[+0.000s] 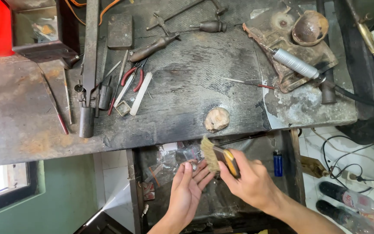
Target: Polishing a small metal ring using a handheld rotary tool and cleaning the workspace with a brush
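From the head view, the left hand (186,190) lies palm up and open over the dark open drawer (256,149), a small silvery metal piece (193,165) resting near its fingertips. The right hand (249,182) is closed around the yellow-backed, pale-bristled brush (218,156), whose long axis runs diagonally up-left, bristles just right of the metal piece and almost touching it. A blue lighter (278,163) lies to the right; the scorched wooden workbench (187,86) spreads above
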